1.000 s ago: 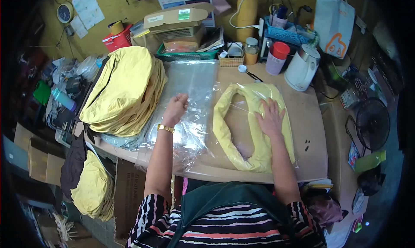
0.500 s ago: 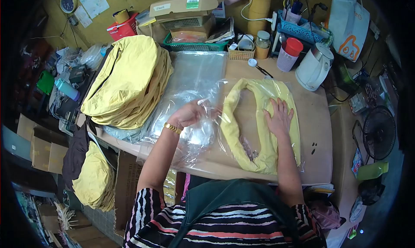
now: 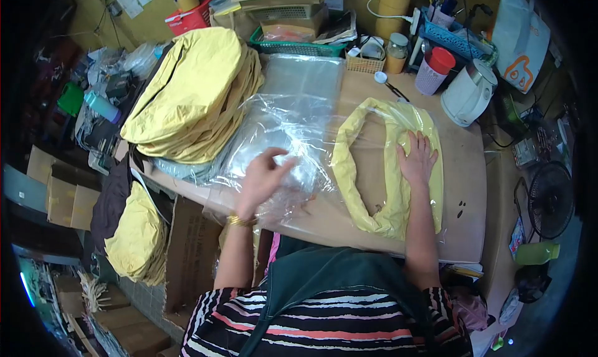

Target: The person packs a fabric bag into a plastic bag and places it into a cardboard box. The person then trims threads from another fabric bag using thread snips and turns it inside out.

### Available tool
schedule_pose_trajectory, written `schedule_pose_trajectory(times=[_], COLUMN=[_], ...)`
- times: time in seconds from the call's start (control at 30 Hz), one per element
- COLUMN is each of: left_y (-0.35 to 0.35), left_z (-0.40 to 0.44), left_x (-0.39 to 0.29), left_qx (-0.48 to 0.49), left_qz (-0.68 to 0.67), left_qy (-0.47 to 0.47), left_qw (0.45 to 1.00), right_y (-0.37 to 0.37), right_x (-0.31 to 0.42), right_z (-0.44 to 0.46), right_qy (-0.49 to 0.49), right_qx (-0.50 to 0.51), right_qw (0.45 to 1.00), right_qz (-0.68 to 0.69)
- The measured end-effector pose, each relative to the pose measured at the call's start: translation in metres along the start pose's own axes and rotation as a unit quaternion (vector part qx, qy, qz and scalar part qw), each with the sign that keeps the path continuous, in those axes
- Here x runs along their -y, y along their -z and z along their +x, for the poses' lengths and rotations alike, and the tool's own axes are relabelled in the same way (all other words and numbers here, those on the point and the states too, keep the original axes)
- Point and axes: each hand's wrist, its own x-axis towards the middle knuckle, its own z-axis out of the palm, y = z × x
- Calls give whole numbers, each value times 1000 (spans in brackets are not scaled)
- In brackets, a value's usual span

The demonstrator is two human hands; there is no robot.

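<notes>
A ring-shaped piece of folded yellow fabric [image 3: 355, 192] lies on the table inside a clear plastic bag. My right hand [image 3: 418, 158] rests flat on its right side, fingers stretched out. The bag's loose clear film spreads left over a stack of clear plastic bags [image 3: 303, 77]. Above that film is my left hand [image 3: 261, 178], with a gold-coloured bracelet at the wrist. Its thumb and fingers are curved but apart, and nothing shows between them. A pile of yellow fabric pieces [image 3: 193, 89] with dark zips sits to the left.
At the back stand a green basket [image 3: 299, 47], a small wicker basket [image 3: 365, 64], a jar [image 3: 396, 53], a pink cup [image 3: 431, 77] and a white kettle [image 3: 470, 95]. Black-handled tweezers or a similar tool [image 3: 397, 92] lie near them. A fan [image 3: 550, 200] is at far right.
My left hand has drawn back toward me and its fingers have parted. The clear film now spreads farther left. My right hand stays on the yellow fabric. The whole view has shifted slightly.
</notes>
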Motion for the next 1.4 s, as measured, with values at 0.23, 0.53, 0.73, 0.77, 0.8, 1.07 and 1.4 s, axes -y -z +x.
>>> schedule_pose_trajectory(times=[0.23,0.53,0.73,0.77,0.8,1.07,1.4], left_y=[-81,51,25,8,-19,-86,-74], left_z=[29,-29,-50,-46,-40,47,45], left_x=[31,71,-61,-77,-100,3,38], left_qx=[26,-86,-201,-120,-34,-17,-44], left_qz=[-129,-251,117,89,77,443,243], left_qy=[-10,23,-190,-243,-296,-127,-130], left_qw=[991,964,954,958,952,887,960], right_y=[-3,-9,18,39,49,-2,-1], right_x=[-3,-4,-27,-2,20,46,48], right_z=[0,1,45,43,41,38,45], right_qy=[-5,-33,90,75,61,113,81], right_qx=[1,11,191,145,94,53,79], right_qw=[1000,999,921,963,989,991,992], right_qz=[2,19,327,214,99,45,48])
